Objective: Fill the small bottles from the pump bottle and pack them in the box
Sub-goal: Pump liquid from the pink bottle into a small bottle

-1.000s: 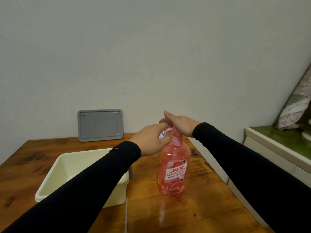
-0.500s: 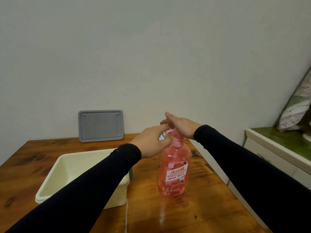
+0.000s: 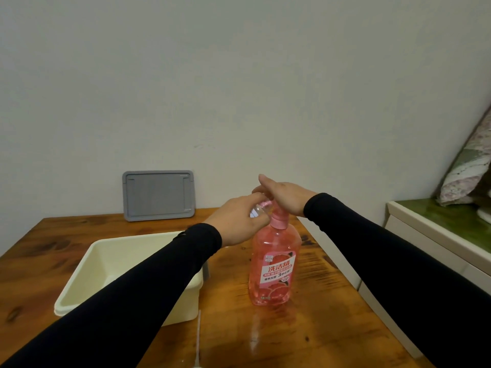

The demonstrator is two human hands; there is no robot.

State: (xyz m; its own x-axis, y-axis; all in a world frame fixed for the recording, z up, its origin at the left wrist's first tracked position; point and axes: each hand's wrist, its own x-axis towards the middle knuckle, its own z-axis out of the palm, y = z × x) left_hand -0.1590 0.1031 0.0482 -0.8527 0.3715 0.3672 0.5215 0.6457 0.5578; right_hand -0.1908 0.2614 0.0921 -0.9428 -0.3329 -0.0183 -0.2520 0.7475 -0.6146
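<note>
**Pumping at a wooden table against a bare wall**

A plain pale wall fills the upper view above a knotty brown wooden table (image 3: 305, 338). At 10 o'clock on the table a grey lid (image 3: 158, 195) leans upright against the wall. At 2 o'clock, off the table, a white cabinet with a green top (image 3: 438, 221) carries a patterned cushion (image 3: 470, 171).

The pink pump bottle (image 3: 273, 264) stands upright near the table's centre. Its label reads "洗洁精" in large white characters, with a line containing "3" beneath; the smaller print is too blurred to read. The right hand (image 3: 285, 195) lies flat and open, palm down, fingers straight, on the pump head. The left hand (image 3: 239, 221) is curled closed around a small clear bottle (image 3: 256, 209) held just under the spout at 11 o'clock of the pump.

The cream box (image 3: 79, 282) sits open at 9 o'clock of the pump bottle, partly covered by the left black sleeve (image 3: 127, 309).
</note>
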